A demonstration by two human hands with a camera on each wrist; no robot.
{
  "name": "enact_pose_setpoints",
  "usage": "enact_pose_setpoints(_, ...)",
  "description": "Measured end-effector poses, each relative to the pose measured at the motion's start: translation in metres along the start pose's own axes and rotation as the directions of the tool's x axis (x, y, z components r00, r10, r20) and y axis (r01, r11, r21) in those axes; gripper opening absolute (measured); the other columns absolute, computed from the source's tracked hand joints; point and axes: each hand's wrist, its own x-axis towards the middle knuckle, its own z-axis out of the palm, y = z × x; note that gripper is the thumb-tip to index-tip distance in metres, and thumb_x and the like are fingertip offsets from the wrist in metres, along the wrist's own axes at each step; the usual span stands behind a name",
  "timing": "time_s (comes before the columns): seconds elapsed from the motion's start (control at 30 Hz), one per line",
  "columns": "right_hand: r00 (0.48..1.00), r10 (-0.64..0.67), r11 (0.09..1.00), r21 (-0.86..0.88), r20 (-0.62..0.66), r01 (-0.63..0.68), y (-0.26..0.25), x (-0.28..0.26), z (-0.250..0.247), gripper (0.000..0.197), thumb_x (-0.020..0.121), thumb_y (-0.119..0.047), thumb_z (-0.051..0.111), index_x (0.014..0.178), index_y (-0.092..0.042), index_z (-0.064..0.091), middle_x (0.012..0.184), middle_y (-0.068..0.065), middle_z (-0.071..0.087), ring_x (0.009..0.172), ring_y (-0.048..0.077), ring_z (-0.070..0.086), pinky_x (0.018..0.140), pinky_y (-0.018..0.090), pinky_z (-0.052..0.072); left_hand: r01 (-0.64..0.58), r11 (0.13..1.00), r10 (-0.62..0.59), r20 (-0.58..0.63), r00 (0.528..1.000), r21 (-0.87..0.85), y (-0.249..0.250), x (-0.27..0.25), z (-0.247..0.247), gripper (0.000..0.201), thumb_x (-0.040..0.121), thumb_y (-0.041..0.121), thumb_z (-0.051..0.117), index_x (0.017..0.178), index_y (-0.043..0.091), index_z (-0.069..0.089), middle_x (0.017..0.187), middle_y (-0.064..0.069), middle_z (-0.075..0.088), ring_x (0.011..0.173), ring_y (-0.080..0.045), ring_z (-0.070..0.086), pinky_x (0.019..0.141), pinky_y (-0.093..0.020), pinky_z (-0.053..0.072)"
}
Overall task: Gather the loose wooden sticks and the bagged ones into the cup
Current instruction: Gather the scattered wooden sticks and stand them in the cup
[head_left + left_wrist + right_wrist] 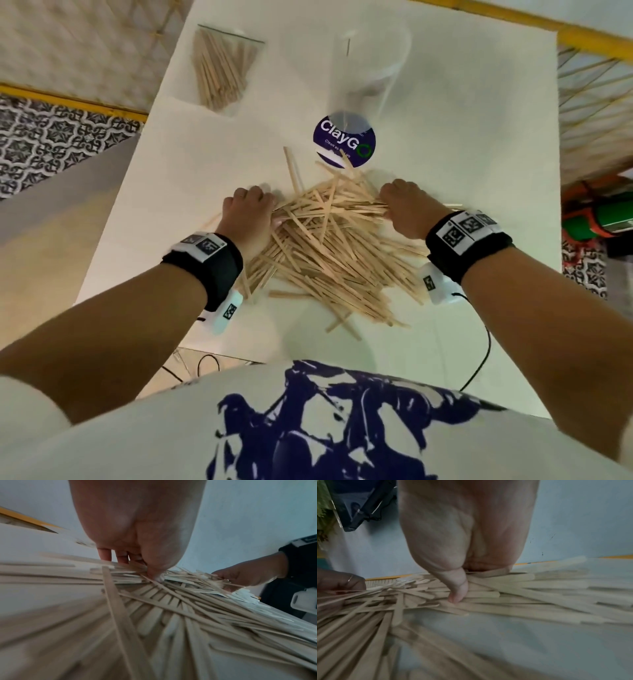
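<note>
A heap of loose wooden sticks [329, 246] lies on the white table [445, 154] in front of me. My left hand [248, 209] grips the far left end of the heap, fingers curled over a bundle and thumb [157, 576] pressing beneath. My right hand [404, 205] grips the far right end the same way, its thumb [458, 592] pinching sticks [488, 595] against the fingers. A clear plastic cup [370, 65] stands at the far middle with one thin stick inside. A clear bag of sticks [221, 68] lies at the far left.
A round purple "ClayGo" sticker [344, 142] sits between cup and heap. A black cable [479, 353] runs off the near right table edge. Patterned floor lies left; a green and orange object [599, 216] sits off the right edge.
</note>
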Motion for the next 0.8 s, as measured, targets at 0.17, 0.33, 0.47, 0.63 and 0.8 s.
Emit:
enact_pose_setpoints(0.17, 0.999, 0.024, 0.994, 0.105, -0.031, -0.021, 0.007, -0.01, -0.023, 0.028, 0.094, -0.008, 0.047, 0.121, -0.004, 0.046, 0.122, 0.017, 0.047, 0.108, 0.037, 0.052, 0.09, 0.041, 0.043, 0.032, 0.999, -0.033, -0.013, 0.999, -0.035, -0.001, -0.003, -0.007, 0.036, 0.098, 0.023, 0.041, 0.129, 0.005, 0.045, 0.124, -0.016, 0.051, 0.114, -0.036, 0.043, 0.096, -0.046, 0.032)
enact_pose_setpoints(0.33, 0.989, 0.103, 0.934, 0.353, -0.106, -0.06, 0.008, -0.02, -0.052, 0.009, 0.095, -0.012, 0.048, 0.1, -0.011, 0.041, 0.085, 0.007, 0.052, 0.078, 0.029, 0.051, 0.066, 0.034, 0.035, 0.012, 0.97, -0.041, -0.112, 0.993, -0.245, 0.015, -0.006, -0.027, 0.027, 0.099, 0.021, 0.037, 0.117, 0.003, 0.044, 0.098, -0.018, 0.059, 0.095, -0.038, 0.053, 0.085, -0.044, 0.035)
enact_pose_setpoints(0.47, 0.952, 0.207, 0.777, 0.629, -0.226, -0.019, -0.014, -0.026, -0.07, 0.015, 0.092, -0.025, 0.058, 0.101, -0.021, 0.046, 0.075, -0.006, 0.049, 0.063, 0.011, 0.046, 0.055, 0.028, 0.034, -0.029, 0.854, -0.055, -0.146, 0.988, -0.519, 0.039, 0.0, -0.041, 0.021, 0.097, 0.031, 0.036, 0.106, 0.012, 0.039, 0.089, -0.014, 0.06, 0.08, -0.037, 0.058, 0.074, -0.045, 0.047)
enact_pose_setpoints(0.63, 0.895, 0.32, 0.479, 0.868, -0.31, 0.129, -0.047, -0.027, -0.084, 0.029, 0.077, -0.026, 0.076, 0.102, -0.02, 0.062, 0.051, -0.022, 0.054, 0.043, -0.008, 0.048, 0.047, 0.009, 0.033, -0.094, 0.66, -0.048, -0.166, 0.985, -0.746, 0.078, 0.016, -0.053, 0.017, 0.094, 0.034, 0.033, 0.097, 0.018, 0.036, 0.08, 0.001, 0.052, 0.068, -0.026, 0.052, 0.063, -0.048, 0.047)
enact_pose_setpoints(0.8, 0.858, 0.375, 0.327, 0.916, -0.352, 0.233, -0.076, -0.02, -0.089, 0.026, 0.069, -0.026, 0.082, 0.086, -0.015, 0.066, 0.06, -0.008, 0.063, 0.048, 0.003, 0.055, 0.047, 0.018, 0.043, -0.117, 0.699, -0.047, -0.208, 0.977, -0.706, 0.111, 0.021, -0.057, 0.033, 0.099, 0.026, 0.039, 0.127, 0.011, 0.046, 0.108, -0.012, 0.063, 0.097, -0.03, 0.06, 0.084, -0.043, 0.05)
